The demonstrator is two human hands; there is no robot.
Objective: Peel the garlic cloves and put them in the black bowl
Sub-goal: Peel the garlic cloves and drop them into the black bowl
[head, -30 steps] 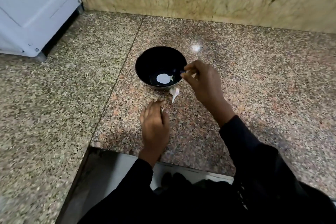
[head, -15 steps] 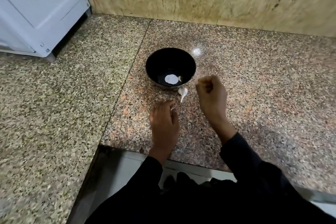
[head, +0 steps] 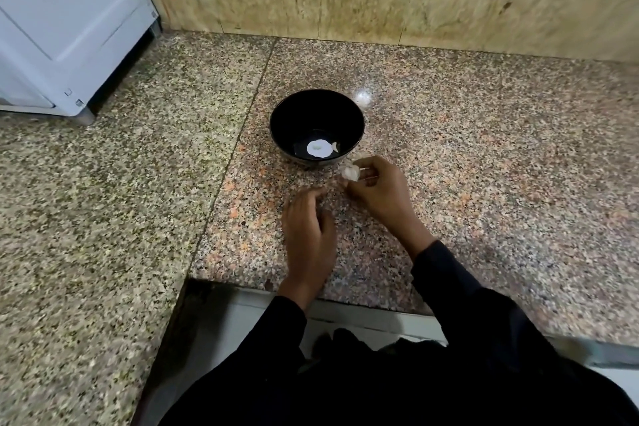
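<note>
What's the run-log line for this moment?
right hand: pinching white garlic clove beside round black bowl | left hand: open, resting on speckled granite counter | bowl: holds one peeled clove

Garlic clove (head: pixel 350 172) now in right-hand fingers (head: pixel 367 172)

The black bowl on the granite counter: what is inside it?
Inside the round black bowl lies one small pale garlic clove beside a bright white round patch, which may be only a light reflection. The near wall hides a sliver of the bottom.
</note>
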